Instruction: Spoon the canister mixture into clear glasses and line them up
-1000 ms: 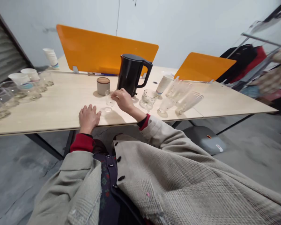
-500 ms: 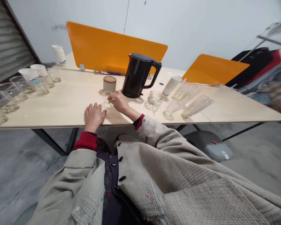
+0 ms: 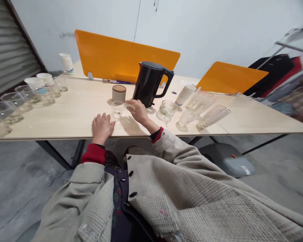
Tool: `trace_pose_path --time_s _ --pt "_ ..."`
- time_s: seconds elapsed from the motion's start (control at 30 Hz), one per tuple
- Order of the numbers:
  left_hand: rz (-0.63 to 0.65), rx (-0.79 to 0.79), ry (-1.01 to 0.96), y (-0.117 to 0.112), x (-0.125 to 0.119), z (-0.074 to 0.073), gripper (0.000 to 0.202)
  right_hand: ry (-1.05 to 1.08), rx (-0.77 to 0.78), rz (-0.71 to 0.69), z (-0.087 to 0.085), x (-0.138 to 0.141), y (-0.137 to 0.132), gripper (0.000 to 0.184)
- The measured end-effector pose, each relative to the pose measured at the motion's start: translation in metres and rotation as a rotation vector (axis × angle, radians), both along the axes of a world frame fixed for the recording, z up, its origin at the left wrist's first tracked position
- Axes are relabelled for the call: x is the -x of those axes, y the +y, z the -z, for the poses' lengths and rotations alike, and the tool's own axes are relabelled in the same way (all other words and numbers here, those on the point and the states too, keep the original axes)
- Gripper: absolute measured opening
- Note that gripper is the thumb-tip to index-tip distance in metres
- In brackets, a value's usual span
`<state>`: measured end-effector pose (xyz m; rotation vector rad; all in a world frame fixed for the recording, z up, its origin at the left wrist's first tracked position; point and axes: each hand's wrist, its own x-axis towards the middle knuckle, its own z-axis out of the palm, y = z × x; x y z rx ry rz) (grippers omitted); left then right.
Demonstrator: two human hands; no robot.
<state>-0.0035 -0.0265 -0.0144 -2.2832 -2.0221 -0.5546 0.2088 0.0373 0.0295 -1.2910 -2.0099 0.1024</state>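
Observation:
A small clear cup [image 3: 118, 110] stands upright on the light wooden table [image 3: 75, 117], between my two hands. My left hand [image 3: 102, 127] lies flat on the tabletop left of the cup, fingers stretched out, holding nothing. Just right of the cup, my right hand [image 3: 138, 111] hovers with fingers apart, and nothing shows in them. Behind the cup is a grey canister [image 3: 119, 94] with a wooden lid. The black kettle [image 3: 147, 84] stands behind my right hand, which hides part of its base.
Several clear cups [image 3: 13, 102] and white paper cups [image 3: 34, 83] line the left side. A ribbed glass bowl [image 3: 167, 109], tilted stacks of clear cups [image 3: 213, 117] and a paper cup stack [image 3: 185, 94] are on the right. Orange dividers [image 3: 126, 57] edge the back.
My right hand has let go of the small clear cup and moved slightly right, away from it. My left hand stays on the table. The view has tilted up slightly.

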Motion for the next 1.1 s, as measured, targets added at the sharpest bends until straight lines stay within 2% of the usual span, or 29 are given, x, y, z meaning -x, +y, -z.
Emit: trace_pose_path --time_s 0.2,0.37,0.53,0.73,0.87,1.1 --pt "-0.003 -0.004 0.001 0.002 0.000 0.001 0.055 0.098 0.079 0.085 0.004 -0.012 0.020 0.034" --pt "-0.002 -0.001 -0.006 0.003 0.001 0.004 0.054 0.139 0.114 0.122 -0.004 -0.010 0.060 0.047" --pt "-0.008 0.000 -0.022 0.001 -0.001 0.004 0.055 0.074 0.139 0.139 -0.010 0.008 0.110 0.076" --pt "-0.013 0.007 -0.014 -0.002 -0.003 0.005 0.056 0.078 0.162 0.122 0.000 0.038 0.155 0.095" --pt "-0.019 0.005 -0.021 -0.001 -0.003 0.007 0.054 0.087 0.179 0.176 0.009 0.051 0.165 0.096" --pt "-0.029 0.008 -0.011 -0.004 -0.004 0.003 0.055 0.059 0.130 0.239 0.012 0.050 0.158 0.078"
